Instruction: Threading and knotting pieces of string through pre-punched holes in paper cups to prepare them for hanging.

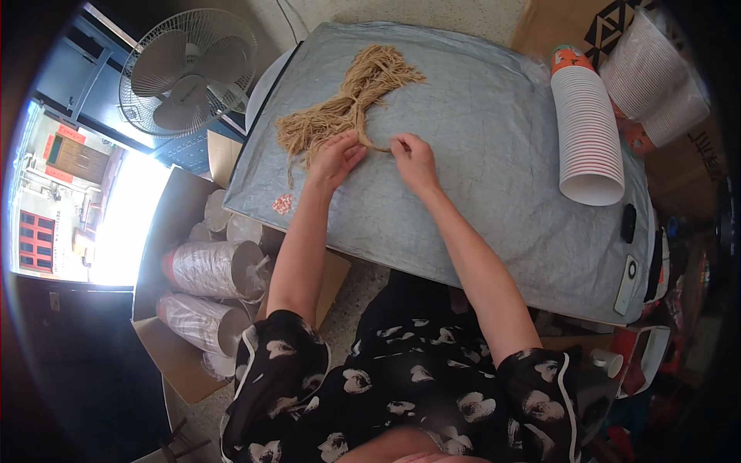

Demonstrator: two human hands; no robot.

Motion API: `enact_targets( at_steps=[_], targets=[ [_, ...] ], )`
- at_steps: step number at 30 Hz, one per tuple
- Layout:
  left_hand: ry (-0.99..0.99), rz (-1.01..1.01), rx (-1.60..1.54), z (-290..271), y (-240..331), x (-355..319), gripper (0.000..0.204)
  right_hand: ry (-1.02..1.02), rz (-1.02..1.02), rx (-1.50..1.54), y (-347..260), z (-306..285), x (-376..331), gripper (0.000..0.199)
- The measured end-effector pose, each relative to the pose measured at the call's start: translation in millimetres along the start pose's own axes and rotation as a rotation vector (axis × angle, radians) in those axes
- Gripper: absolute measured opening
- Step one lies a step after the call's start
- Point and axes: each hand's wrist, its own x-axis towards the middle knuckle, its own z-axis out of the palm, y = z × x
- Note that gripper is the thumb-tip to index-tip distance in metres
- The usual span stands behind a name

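Hands (374, 158) on twine bundle (347, 104).

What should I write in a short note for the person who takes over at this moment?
Left hand: rests flat on the near end of the tan string bundle.
Right hand: pinches one strand pulled from the bundle.
The bundle lies on the grey-covered table, tied at its middle; a stack of paper cups lies to the right.
Done: one strand picked out.
Left: almost the whole bundle is unseparated.
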Motion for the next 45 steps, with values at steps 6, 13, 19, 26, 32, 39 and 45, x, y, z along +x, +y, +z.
enact_targets(
  at_steps=[6,13,19,26,32,39,45],
  targets=[
    [-0.036,0.014,0.021,1,1,-12,0.024,-0.195,0.494,0.433,-29,50,21,0.028],
    [0.171,0.051,-0.106,-6,4,-17,0.016,-0.015,0.982,0.783,-33,43,22,0.012],
    [-0.048,-0.003,-0.395,-29,-1,-2,0.013,-0.085,1.003,1.088,-12,24,5,0.009],
    [-0.058,-0.095,-0.192,-19,28,-42,0.012,-0.422,0.929,0.751,-34,2,-25,0.019],
    [0.106,-0.023,0.344,12,27,-83,0.015,-0.24,0.663,0.693,-49,24,-17,0.029],
    [-0.263,0.002,1.063,39,28,-121,0.03,-0.2,0.777,0.798,-28,36,-16,0.02],
    [0.269,0.514,1.25,-20,13,-44,0.027,-0.165,0.818,0.677,-38,55,-14,0.018]
  ],
)
